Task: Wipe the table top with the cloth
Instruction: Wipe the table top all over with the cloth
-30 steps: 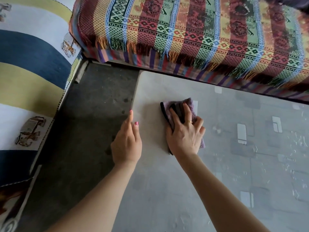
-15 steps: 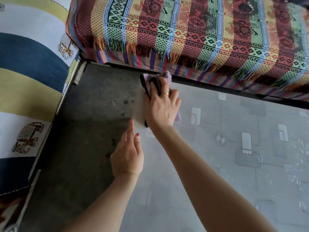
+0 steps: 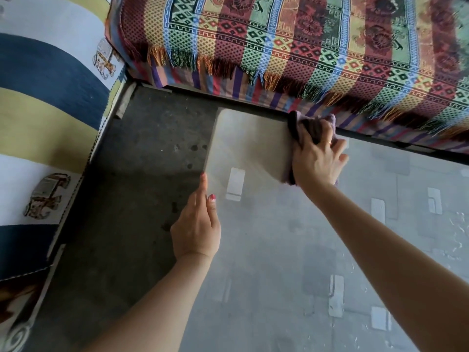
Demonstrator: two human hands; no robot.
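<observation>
The grey glass table top (image 3: 291, 250) fills the lower right of the head view. My right hand (image 3: 317, 161) presses flat on a purple and dark cloth (image 3: 297, 124) at the table's far edge, a little right of the far left corner; most of the cloth is hidden under the palm. My left hand (image 3: 198, 224) rests at the table's left edge, fingers straight and together, holding nothing.
A sofa with a colourful fringed woven throw (image 3: 304, 47) runs along the far side of the table, close to the cloth. A striped blue, yellow and white cushion (image 3: 45, 97) stands at the left. Dark grey floor (image 3: 127, 199) lies between it and the table.
My right hand slid the cloth from the table's middle left up to the far left corner, then right along the far edge. My left hand stayed at the left edge.
</observation>
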